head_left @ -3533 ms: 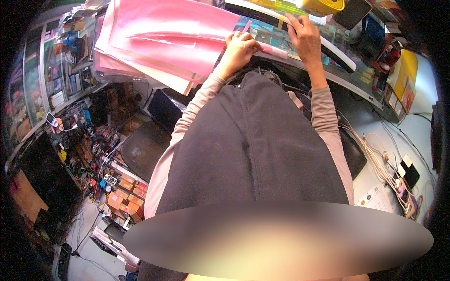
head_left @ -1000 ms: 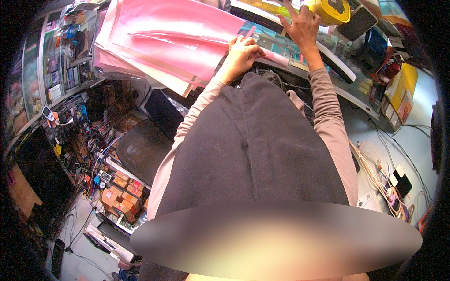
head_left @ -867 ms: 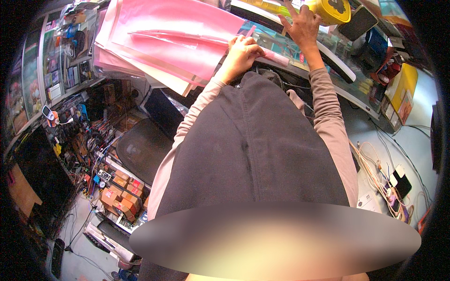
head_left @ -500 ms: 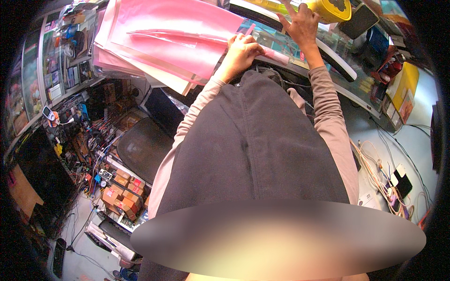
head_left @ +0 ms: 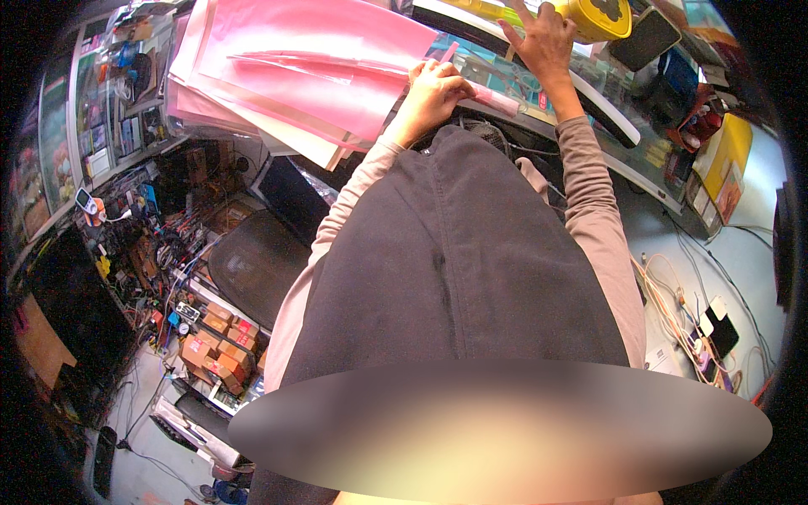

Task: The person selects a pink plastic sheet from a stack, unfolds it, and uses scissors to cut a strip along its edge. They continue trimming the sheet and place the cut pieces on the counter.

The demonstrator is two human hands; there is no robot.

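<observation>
My left hand is closed on the near right edge of a pink wrapping sheet, which lies over a stack of pink and pale sheets. A narrow rolled pink strip sticks out to the right of this hand. My right hand is over the glass counter, thumb and index finger stretched apart, the other fingers bent. Just beside its bent fingers lies a yellow round object with a dark emblem; whether they touch cannot be told. A yellow-green strip passes behind the index finger.
A glass-topped counter with a white-and-black edge runs beneath my right arm. A dark chair stands left, near brown cardboard boxes and tangled cables. More cables lie on the floor at right. Glass shelves stand far left.
My right hand has shifted very slightly, to the right and down. My left hand keeps its grip on the pink sheet, which hardly moves.
</observation>
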